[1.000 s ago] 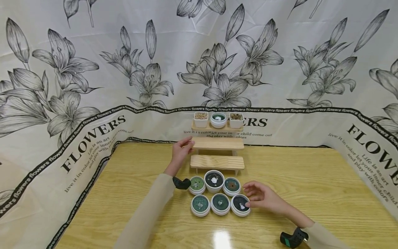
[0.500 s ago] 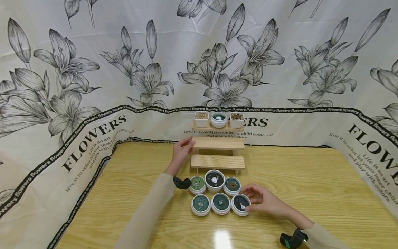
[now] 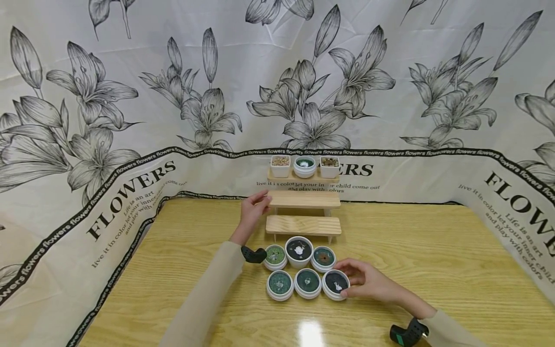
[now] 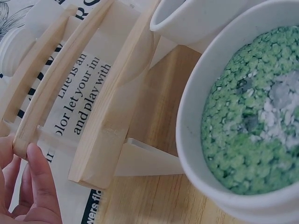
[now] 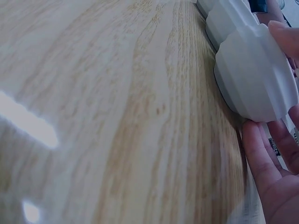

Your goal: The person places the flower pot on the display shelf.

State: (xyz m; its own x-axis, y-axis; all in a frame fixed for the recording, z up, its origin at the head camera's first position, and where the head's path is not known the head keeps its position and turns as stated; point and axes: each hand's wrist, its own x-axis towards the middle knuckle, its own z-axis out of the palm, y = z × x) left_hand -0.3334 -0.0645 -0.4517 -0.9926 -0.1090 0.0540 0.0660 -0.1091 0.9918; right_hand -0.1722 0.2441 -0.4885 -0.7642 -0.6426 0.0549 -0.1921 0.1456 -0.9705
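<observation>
In the head view my left hand pinches the left end of the middle board of a stepped wooden stand. The left wrist view shows thumb and finger on either side of that board's end. My right hand holds a round white pot with dark filling and a small white patch, front right in the group. Its thumb lies at the near rim and the fingers at the far side. Seen from the right wrist, this ribbed white pot rests on the table between thumb and fingers.
Several other round pots stand close together before the stand, among them a green-filled pot and a taller pot. On the top board sit two square pots and one round one. A flower-printed cloth hangs behind the wooden table.
My right hand has moved slightly down and closer round the front right pot, its fingers drawing in along the far side. The left hand stays on the middle board.
</observation>
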